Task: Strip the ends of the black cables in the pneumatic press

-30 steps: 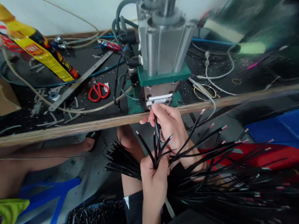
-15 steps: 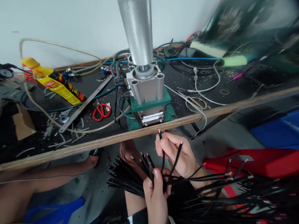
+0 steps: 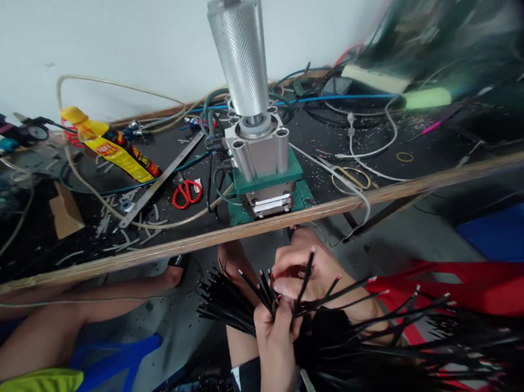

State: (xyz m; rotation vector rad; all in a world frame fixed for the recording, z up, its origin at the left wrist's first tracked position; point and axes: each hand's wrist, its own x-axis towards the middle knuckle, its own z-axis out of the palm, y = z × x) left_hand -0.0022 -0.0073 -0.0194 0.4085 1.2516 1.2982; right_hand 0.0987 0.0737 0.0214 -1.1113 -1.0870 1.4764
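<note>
Left hand, closed round black cables, above the lap, before the bench; right hand, fingers bunched at the tips (hold unclear); cables probably light, springy, best gripped behind their delicate coloured ends; yellow bottle, label illegible.
</note>
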